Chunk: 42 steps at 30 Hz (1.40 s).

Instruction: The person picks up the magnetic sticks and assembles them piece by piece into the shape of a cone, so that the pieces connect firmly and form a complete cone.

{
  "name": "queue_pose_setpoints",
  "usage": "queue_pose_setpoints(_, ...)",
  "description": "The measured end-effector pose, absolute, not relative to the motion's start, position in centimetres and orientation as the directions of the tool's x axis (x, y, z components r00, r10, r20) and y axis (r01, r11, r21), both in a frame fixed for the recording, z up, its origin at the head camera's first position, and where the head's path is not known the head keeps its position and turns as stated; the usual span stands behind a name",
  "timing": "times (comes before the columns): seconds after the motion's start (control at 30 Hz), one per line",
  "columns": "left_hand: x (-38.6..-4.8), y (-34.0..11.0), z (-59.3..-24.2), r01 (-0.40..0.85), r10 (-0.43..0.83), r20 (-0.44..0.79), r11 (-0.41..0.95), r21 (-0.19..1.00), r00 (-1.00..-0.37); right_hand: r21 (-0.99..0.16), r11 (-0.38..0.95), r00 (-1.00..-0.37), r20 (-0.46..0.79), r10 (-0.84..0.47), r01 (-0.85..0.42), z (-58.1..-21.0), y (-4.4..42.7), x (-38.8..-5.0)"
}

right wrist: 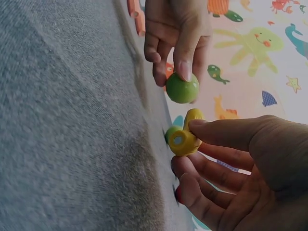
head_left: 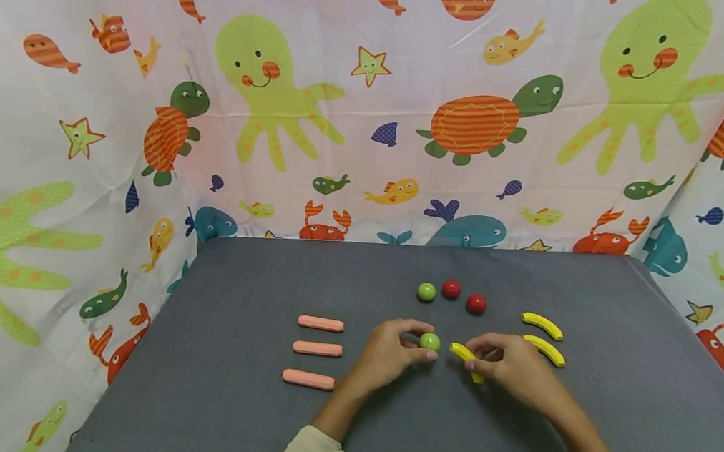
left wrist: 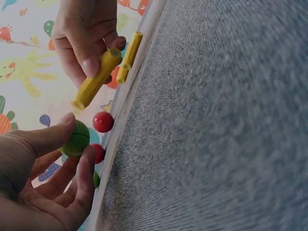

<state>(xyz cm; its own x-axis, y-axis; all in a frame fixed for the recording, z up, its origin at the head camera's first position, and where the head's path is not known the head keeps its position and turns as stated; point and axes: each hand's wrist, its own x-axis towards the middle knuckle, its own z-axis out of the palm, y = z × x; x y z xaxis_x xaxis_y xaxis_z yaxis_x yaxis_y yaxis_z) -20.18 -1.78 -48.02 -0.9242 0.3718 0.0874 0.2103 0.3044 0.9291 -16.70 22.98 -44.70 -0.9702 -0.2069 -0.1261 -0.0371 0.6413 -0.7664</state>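
Observation:
My left hand point(head_left: 391, 352) pinches a small green ball point(head_left: 430, 342) between thumb and fingers. In the left wrist view a thin dark line runs across the green ball point(left wrist: 77, 138). Just right of it, my right hand point(head_left: 514, 365) holds a curved yellow toy banana point(head_left: 462, 352), thumb on one side and fingers on the other. The ball and the banana are apart, with a small gap between them. Seen from the right wrist, the banana point(right wrist: 179, 140) shows a pale round spot on its end.
Three pink sausage-shaped pieces point(head_left: 317, 349) lie in a column to the left on the grey table point(head_left: 224, 400). Farther back sit another green ball point(head_left: 426, 292) and two red balls point(head_left: 476, 304). Two more toy bananas point(head_left: 545, 350) lie beyond the right hand. A sea-animal curtain point(head_left: 402, 57) hangs behind.

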Motion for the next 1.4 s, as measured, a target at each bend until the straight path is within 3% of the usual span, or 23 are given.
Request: queue_pose_setpoints(1.4, -19.9, -2.0, -48.6, 0.207, 0.434, 0.032, 0.363, 0.909, -0.900, -0.783, 0.622, -0.945, -0.194, -0.263, -0.013, -46.4, 21.9, -16.7)
